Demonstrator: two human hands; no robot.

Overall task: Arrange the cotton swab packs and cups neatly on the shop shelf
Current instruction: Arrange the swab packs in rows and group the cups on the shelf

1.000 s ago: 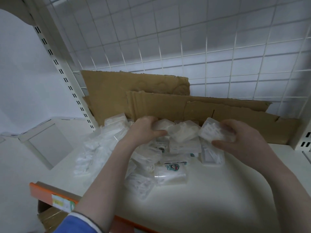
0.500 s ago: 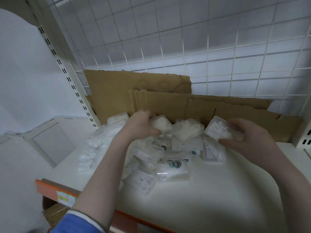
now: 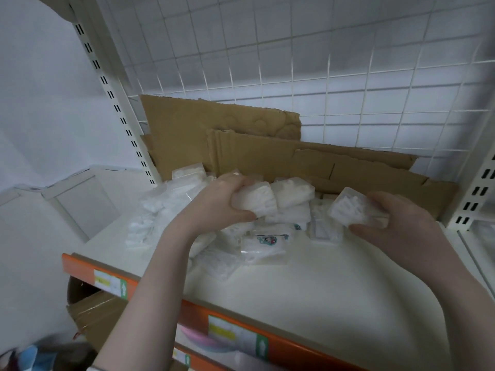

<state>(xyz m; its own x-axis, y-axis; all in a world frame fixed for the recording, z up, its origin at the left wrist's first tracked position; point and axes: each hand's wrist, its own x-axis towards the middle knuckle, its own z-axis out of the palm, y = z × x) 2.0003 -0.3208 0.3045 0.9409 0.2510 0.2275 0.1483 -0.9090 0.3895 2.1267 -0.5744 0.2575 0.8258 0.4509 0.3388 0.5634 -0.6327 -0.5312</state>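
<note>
Toward the back of the cream-white shop shelf (image 3: 308, 285), close to the brown corrugated cardboard sheets (image 3: 267, 153) leaning on the white wire grid backing (image 3: 294, 62), both hands are working in the loose pile of clear plastic cotton swab packs (image 3: 171, 207). Compared with a second ago, the left hand (image 3: 214, 207) is now gripping a clear pack of white swabs (image 3: 255, 202) that it was only reaching over before, its fingers curled over the top and the thumb pressing underneath, and it is lifting that pack slightly off the heap. The right hand (image 3: 399, 223) is still holding a clear rectangular swab box (image 3: 351, 207), fingers wrapped round its far side and thumb at its near corner, raised above the shelf near the right end of the pile. This suggests that sorting is under way but far from finished: most packs are still lying jumbled toward the back-left corner, including a printed pack with a small cartoon label (image 3: 263, 242) lying flat nearer the middle. No cups are showing clearly on this shelf. Along the front, by the orange price-strip edge (image 3: 241, 317), and across the right half up to the white slotted upright (image 3: 476, 194), the shelf surface is offering plenty of bare room for laying neat rows, though the cardboard is limiting how far back items can go.
</note>
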